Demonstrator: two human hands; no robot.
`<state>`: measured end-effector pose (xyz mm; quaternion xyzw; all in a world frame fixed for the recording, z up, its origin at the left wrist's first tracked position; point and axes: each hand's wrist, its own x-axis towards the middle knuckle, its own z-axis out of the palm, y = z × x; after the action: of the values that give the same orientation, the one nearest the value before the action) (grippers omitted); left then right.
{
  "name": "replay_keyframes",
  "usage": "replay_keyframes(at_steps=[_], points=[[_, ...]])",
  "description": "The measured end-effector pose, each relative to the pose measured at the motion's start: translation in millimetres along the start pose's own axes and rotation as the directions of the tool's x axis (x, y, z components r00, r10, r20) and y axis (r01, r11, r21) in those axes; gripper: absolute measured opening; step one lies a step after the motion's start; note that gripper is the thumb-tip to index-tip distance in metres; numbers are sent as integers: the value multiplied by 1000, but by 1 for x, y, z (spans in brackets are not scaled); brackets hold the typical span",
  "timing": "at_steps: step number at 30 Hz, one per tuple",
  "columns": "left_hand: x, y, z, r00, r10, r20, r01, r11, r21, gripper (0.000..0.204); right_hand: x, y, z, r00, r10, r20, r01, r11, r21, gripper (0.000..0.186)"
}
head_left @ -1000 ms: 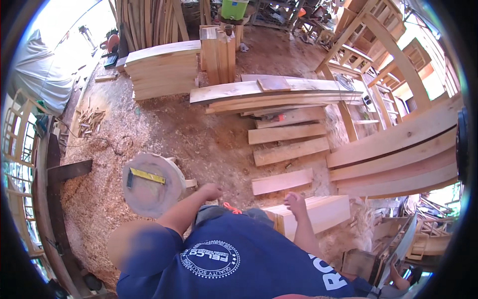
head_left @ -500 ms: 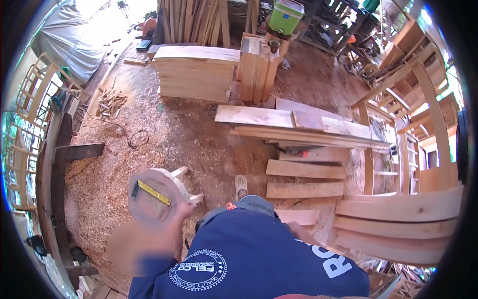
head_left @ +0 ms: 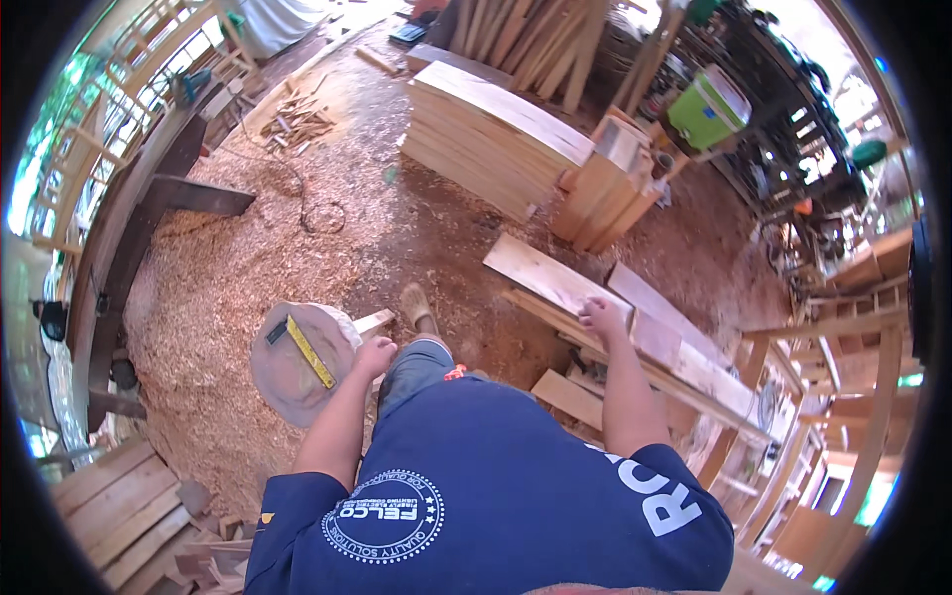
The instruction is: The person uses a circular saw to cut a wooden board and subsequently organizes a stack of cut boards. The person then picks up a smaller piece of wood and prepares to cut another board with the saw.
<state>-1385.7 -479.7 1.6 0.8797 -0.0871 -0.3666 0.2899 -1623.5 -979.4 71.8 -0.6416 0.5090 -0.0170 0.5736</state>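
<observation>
A round wooden stool point(head_left: 273, 385) stands at my left side, with one leg point(head_left: 375, 321) visible beyond its seat. On the seat lies a try square point(head_left: 312, 355) with a yellow blade and a dark handle. My left hand point(head_left: 375, 355) is closed at the right rim of the stool; whatever its fingers hold, if anything, is hidden. In front of me on the right, my right hand point(head_left: 601, 315) is raised over a long plank point(head_left: 543, 274). Its fingers are loosely bent and apart, and nothing shows in them.
Wood shavings point(head_left: 208, 337) cover the floor on the left. Ahead are a stack of boards point(head_left: 486, 139), upright timber blocks point(head_left: 607, 183) and a green cooler point(head_left: 706, 109). A dark bench point(head_left: 129, 248) runs along the left. Wooden frames point(head_left: 873, 416) stand at the right. A cord point(head_left: 322, 216) lies ahead.
My view has turned, so the surroundings sit rotated clockwise. My right hand has risen from beside my body to over the planks. The try square stays on the stool, beside my left hand.
</observation>
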Motion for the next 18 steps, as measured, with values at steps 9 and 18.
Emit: replay_keyframes(at_steps=[9, 18], points=[[129, -5, -87, 972, -134, 192, 110, 985, 130, 43, 30, 20, 123, 770, 565, 295, -474, 817, -328, 18], [310, 68, -296, 989, -42, -141, 55, 994, 94, 48, 205, -126, 199, 907, 315, 280, -232, 928, -291, 22]])
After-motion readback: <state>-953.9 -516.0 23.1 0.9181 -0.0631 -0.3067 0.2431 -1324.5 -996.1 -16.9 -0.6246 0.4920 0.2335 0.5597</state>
